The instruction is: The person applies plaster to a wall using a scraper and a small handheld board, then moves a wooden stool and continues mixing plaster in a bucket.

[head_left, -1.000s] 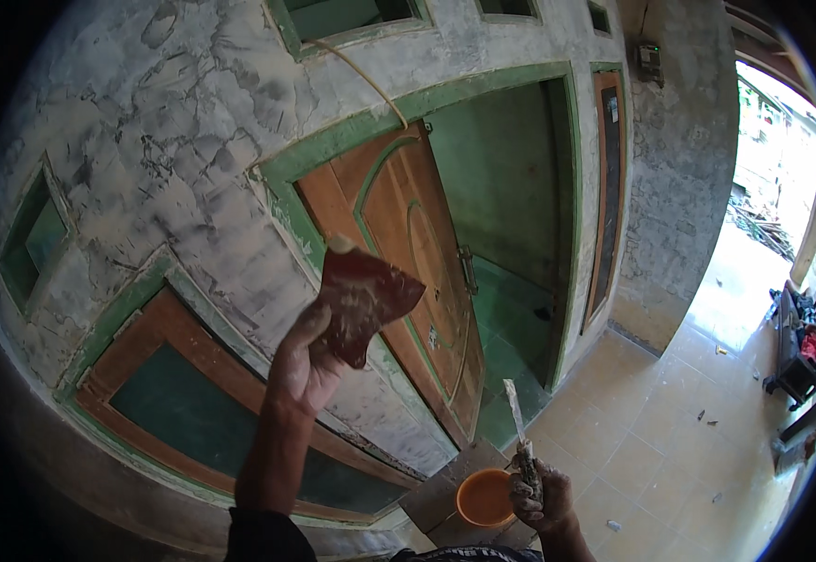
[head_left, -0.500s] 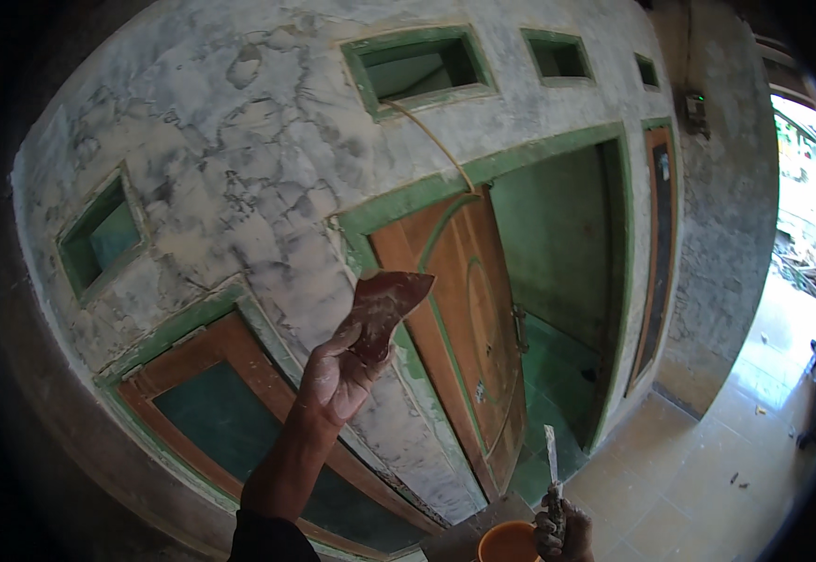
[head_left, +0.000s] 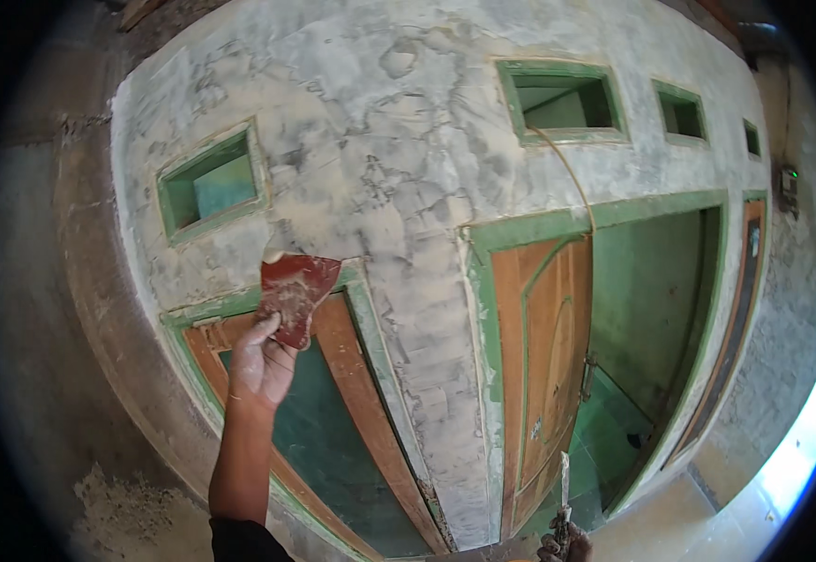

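Observation:
My left hand [head_left: 263, 367] is raised in front of the wall, its fingers closed round the lower end of a flat reddish-brown plate [head_left: 297, 292] with an uneven outline. Whitish smears cover the plate's face, and a dab of pale paste [head_left: 274, 255] sits at its upper left corner. At the lower edge, my right hand [head_left: 567, 545] grips a narrow putty knife [head_left: 565, 482] with its pale-smeared blade upright. The fingers of that hand are dirty and partly cut off by the frame. Patchy grey and cream filler coats the wall [head_left: 361, 159].
Behind my left hand stands a wood-framed window [head_left: 333, 450]. A wooden door [head_left: 539, 375] hangs partly open in a green frame. A small green-framed vent [head_left: 209, 185] is at left; others lie upper right. A thin yellowish strip [head_left: 572, 173] bends from a vent to the door top.
My view has swung left, so the wall and door sit further right. My left hand and the plate now appear further left, before the window. The orange bucket has nearly left the picture.

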Tool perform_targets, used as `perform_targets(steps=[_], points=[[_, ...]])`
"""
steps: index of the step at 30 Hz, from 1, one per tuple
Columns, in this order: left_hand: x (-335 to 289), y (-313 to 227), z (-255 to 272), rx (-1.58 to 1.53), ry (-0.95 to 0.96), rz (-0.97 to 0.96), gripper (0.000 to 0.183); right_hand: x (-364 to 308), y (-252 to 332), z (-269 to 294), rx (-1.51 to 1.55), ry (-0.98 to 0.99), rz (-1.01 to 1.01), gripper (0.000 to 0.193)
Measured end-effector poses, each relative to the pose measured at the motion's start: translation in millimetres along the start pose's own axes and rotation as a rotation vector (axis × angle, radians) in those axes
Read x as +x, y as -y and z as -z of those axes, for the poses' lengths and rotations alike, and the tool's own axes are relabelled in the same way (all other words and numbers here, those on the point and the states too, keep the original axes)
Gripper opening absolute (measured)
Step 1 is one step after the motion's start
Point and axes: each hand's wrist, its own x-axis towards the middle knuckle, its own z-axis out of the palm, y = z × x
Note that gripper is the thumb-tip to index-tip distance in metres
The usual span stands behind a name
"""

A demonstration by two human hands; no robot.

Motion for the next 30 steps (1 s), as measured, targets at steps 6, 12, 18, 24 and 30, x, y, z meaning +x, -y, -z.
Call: perform_targets(steps=[6,12,18,24,30], points=[[13.9,-63.7,27.4,0.144,0.011,-0.313,0.032,15.3,-2.3,0.8,-0.066,-0.075,-0.043,0.029],[53.2,-130.3,19.5,0.259,0.139,-0.457,0.035,29.2,-11.8,-18.5,-0.131,-0.074,-0.098,0.025],[142.3,-184.5,1.1,0.406,-0.005,-0.733,0.028,35.1,-17.6,-33.4,-0.214,-0.189,-0.107,0.020],[188.9,-182.8,-70.7,1.062,-0.233,-1.500,0.032,39.1,-20.6,-9.7,-0.229,-0.032,-0.053,0.032],[215.9,-148.4,-131.3,1.477,-0.073,-1.746,0.044,42.4,-23.2,10.8,-0.215,-0.020,-0.005,0.051]])
